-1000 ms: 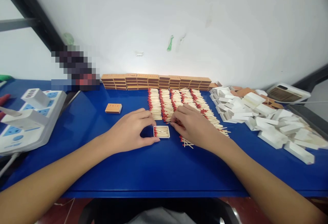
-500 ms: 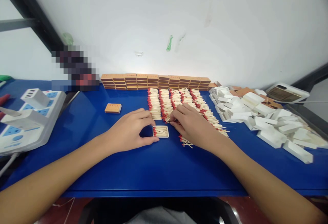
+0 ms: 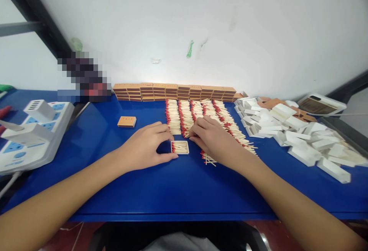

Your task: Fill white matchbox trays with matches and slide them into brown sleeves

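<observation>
A small white matchbox tray (image 3: 180, 152) lies on the blue table with red-headed matches (image 3: 180, 147) inside it. My left hand (image 3: 151, 145) curves around the tray's left end, thumb at the near side and forefinger at the far side. Just right of the tray, my right hand (image 3: 212, 136) has its fingers bent and pinched at the near end of the matchstick rows (image 3: 186, 115); its fingertips are partly hidden among the matches. Some loose matches (image 3: 209, 161) lie beneath that hand. A closed matchbox (image 3: 127, 121) sits by itself to the left.
Stacked matchboxes (image 3: 172, 92) line the wall at the back. On the right is a heap of white trays (image 3: 304, 132) with brown sleeves (image 3: 273, 102) and a phone (image 3: 322, 103) behind. A power strip (image 3: 54, 140) with plugged-in adapters occupies the left side.
My right fingers have shifted very slightly left at the matches. My left hand and the tray stay in nearly the same place.
</observation>
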The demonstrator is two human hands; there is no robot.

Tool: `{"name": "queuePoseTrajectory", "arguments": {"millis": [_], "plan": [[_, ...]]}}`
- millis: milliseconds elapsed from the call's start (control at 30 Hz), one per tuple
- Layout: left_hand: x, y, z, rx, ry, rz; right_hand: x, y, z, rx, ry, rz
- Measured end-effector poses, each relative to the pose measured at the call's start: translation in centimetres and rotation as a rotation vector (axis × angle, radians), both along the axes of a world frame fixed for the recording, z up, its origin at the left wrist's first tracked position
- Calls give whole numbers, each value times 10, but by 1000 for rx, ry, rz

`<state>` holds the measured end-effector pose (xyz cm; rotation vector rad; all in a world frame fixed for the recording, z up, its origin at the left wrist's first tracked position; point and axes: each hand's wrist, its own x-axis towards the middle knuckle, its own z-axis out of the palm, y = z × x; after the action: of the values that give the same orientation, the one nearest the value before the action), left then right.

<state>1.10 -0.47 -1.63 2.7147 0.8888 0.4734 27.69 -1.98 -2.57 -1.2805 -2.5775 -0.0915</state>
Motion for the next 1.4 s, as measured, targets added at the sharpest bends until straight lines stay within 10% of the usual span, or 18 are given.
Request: {"name": "queuePoseTrajectory", "arguments": {"millis": [1200,1400], "plan": [[0,1,0,15,25,0,0,1,2,18,-19,16],[0,1,0,43,15,9,-9,-14,15,-39,236,56]]}}
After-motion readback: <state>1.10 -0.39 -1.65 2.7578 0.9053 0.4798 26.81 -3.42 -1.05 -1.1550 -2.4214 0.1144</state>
